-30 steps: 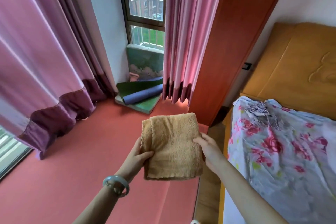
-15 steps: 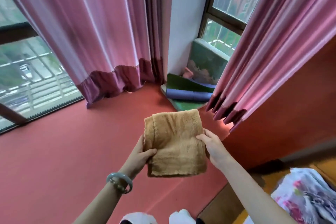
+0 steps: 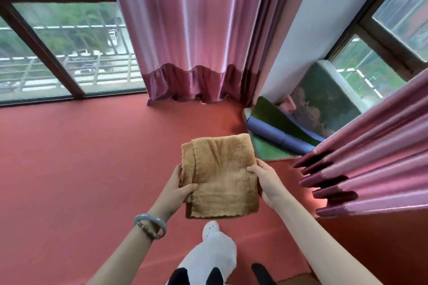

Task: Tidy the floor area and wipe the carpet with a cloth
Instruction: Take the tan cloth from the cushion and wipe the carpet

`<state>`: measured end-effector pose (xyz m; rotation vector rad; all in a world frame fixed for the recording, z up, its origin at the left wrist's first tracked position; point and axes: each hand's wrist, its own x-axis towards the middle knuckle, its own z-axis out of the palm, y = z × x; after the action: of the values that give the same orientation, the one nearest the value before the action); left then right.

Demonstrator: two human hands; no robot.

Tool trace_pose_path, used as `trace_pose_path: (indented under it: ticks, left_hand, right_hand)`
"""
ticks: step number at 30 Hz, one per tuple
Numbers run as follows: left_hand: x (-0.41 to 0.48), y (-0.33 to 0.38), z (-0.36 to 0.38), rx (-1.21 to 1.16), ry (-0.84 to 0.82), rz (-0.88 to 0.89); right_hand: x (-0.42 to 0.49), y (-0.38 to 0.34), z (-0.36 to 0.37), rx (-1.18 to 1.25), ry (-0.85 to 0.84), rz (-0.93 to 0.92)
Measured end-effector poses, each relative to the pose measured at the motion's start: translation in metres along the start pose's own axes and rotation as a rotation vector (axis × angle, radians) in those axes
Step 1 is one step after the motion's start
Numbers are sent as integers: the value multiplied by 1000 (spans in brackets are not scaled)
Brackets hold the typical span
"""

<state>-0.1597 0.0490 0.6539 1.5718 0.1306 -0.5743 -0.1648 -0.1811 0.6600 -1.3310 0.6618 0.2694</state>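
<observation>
Red carpet (image 3: 69, 169) runs bare from the left window to the corner; no wiping contact is evident, so I judge the wiping not yet begun. The left hand (image 3: 179, 190), bracelet on its wrist, pinches the cloth's left edge, thumb on top, fingers closed beneath. The cloth (image 3: 220, 176), tan and folded to a rough rectangle, is held in the air above the carpet, in front of the person, clear of the floor. Its long axis runs away from the person, far edge toward the corner, face tilted up to view. The right hand (image 3: 266, 180) grips the right edge, fingers closed behind the fold. Further right, rolled mats (image 3: 278, 136) lie in the corner beneath a curtain (image 3: 370, 157); that tidying appears outstanding.
</observation>
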Motion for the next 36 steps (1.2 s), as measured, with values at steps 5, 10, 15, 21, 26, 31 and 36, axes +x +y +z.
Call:
trace_pose_path:
  ticks: [5, 10, 15, 21, 26, 31, 36]
  left_hand:
    - [50, 21, 26, 3, 55, 8]
    - [83, 34, 40, 60, 114, -19]
    - [107, 30, 57, 49, 226, -49]
    - [126, 10, 101, -7, 424, -81]
    - [154, -29, 146, -23, 508, -121]
    - [188, -83, 172, -29, 528, -125]
    - [237, -176, 161, -27, 522, -134]
  right_hand:
    - [57, -37, -20, -19, -32, 18]
    - [96, -57, -38, 5, -101, 92]
    - [144, -67, -45, -93, -201, 129]
    - [200, -66, -66, -194, -374, 171]
    - [245, -43, -95, -289, -446, 206]
    - [283, 7, -99, -401, -514, 234]
    - [340, 98, -76, -446, -625, 285]
